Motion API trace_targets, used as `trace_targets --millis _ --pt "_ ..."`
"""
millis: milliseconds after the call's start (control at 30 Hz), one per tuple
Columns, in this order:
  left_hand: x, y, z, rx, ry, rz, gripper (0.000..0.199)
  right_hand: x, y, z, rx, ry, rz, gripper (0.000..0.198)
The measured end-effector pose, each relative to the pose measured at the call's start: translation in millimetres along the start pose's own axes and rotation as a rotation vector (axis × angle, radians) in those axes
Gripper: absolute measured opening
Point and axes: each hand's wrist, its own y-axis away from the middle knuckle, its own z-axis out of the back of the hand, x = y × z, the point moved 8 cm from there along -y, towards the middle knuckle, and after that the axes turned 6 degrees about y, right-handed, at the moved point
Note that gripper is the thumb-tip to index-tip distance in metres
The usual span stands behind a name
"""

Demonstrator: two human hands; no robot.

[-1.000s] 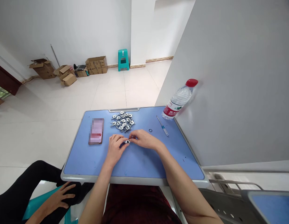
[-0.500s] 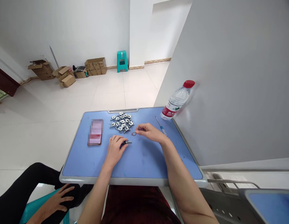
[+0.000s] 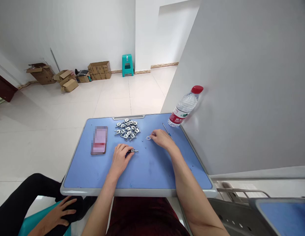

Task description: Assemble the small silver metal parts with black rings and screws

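Observation:
My left hand (image 3: 120, 156) rests on the blue table with its fingers closed round a small metal fitting (image 3: 135, 150), whose shiny end sticks out past the thumb to the right. My right hand (image 3: 161, 138) pinches a flat, pale metal plate with a hole (image 3: 148, 138) by one end, low over the tabletop. Two tiny bits, one of them a silvery speck (image 3: 145, 147), lie between the hands. Beyond them is a pile of silver metal fittings (image 3: 127, 129). A screwdriver (image 3: 166, 128) lies partly hidden behind my right hand.
A phone (image 3: 100, 140) lies at the table's left. The red-capped water bottle (image 3: 184, 108) leans against the grey partition (image 3: 241, 98) at the back right. Another person's hand (image 3: 57, 214) rests on a knee at lower left. Cardboard boxes (image 3: 99, 70) and a green stool (image 3: 127, 65) stand along the wall.
My right hand has moved slightly right and back with the plate, away from my left hand. A second tiny bit now shows on the table. My left hand stays on the fitting.

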Motion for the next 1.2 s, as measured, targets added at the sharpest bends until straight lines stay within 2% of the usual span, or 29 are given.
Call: trace_targets --millis 200,400,500,700,900,1200 --pt "1.7 0.2 -0.2 -0.017 0.024 -0.014 0.012 1.7 1.0 4.8 -0.058 0.034 -0.049 0.020" --pt "-0.5 0.1 1.1 -0.018 0.037 -0.015 0.012 40.3 10.4 -6.5 -0.019 0.073 0.226 0.018" --pt "-0.2 0.0 1.1 -0.019 0.036 -0.010 0.012 49.7 14.9 -15.6 0.025 0.150 0.273 0.019" --pt "1.6 0.1 -0.2 -0.004 0.043 0.001 0.013 51.0 21.7 -20.5 0.100 0.166 0.322 0.018" --pt "-0.1 0.3 1.5 -0.018 0.034 -0.012 0.012 67.3 29.1 -16.6 0.056 -0.034 0.457 0.021" --pt "-2.6 0.5 3.6 -0.049 0.078 -0.059 0.009 85.6 39.2 -24.1 0.147 -0.206 0.543 0.019"
